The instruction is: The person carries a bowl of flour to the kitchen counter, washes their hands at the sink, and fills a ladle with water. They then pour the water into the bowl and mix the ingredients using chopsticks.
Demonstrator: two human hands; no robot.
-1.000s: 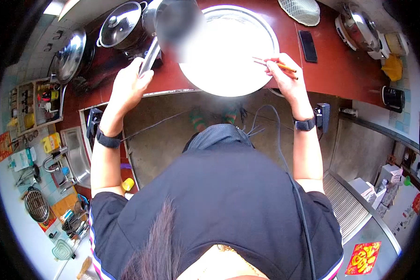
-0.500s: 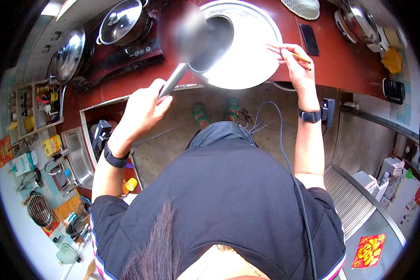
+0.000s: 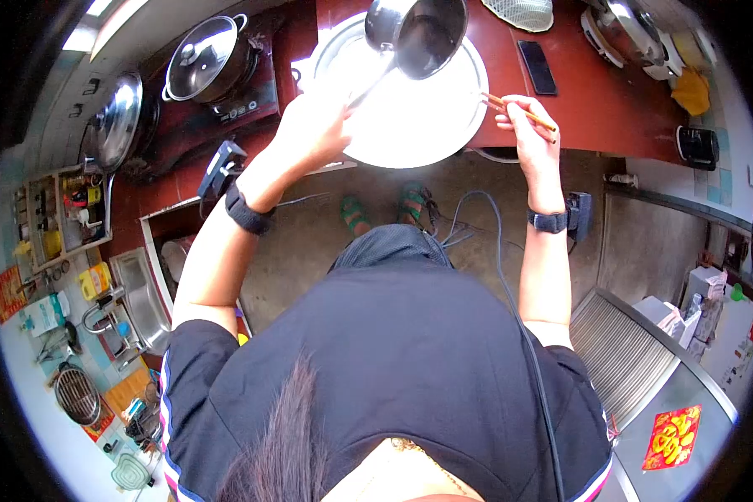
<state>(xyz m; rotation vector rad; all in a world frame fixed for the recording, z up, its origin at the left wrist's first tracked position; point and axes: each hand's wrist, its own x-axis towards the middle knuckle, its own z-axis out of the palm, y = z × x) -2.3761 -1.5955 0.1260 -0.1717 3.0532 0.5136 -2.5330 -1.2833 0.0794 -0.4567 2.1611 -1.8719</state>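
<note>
My left hand [image 3: 314, 132] is wrapped round the handle of a dark pan [image 3: 429, 38], which is tilted over a large round metal basin [image 3: 468, 117]. The basin's inside is washed out by glare, so its contents cannot be made out. Beside the basin's right edge, my right hand [image 3: 530, 125] grips a pair of wooden chopsticks [image 3: 537, 120], their tips close to the rim. A second dark round shape touches the pan's left side; I cannot tell whether it is part of the pan.
A lidded pot [image 3: 201, 63] stands on a cooktop [image 3: 247, 107] at the left. To the right of the basin lie a phone [image 3: 536, 67] and a mesh basket [image 3: 523, 10]. A lidded cooker [image 3: 632, 33] and a black container [image 3: 697, 147] are farther right.
The pan has moved right and away over the basin, and my left hand has followed it. My right hand still grips the chopsticks and has shifted slightly left and nearer to me.
</note>
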